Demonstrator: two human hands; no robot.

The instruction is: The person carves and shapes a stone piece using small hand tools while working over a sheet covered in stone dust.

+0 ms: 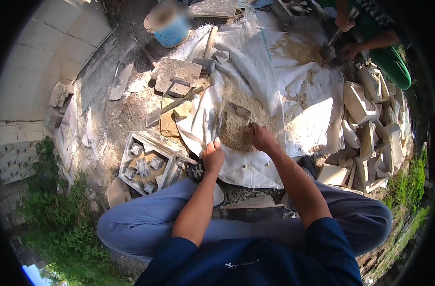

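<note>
On the white woven sheet (243,174) lies a heap of sandy, crumbly material (239,136). My right hand (262,137) is wrapped round the handle of a trowel. Its flat metal blade (239,110) rests on the heap, pointing away from me. My left hand (212,156) is closed at the heap's left edge, beside the sheet. Narrow grey edges rise just beyond its fingertips, but what it grips I cannot make out. To its left sits a framed mould (145,164) with a star shape and several small blocks inside.
A mallet (205,65), a wooden bar (179,101) and a stone slab (178,76) lie ahead. A blue bucket (172,33) stands behind them. Pale cast pieces (360,102) are piled right. At top right, another person's hands (348,38) hold a tool over the sheet.
</note>
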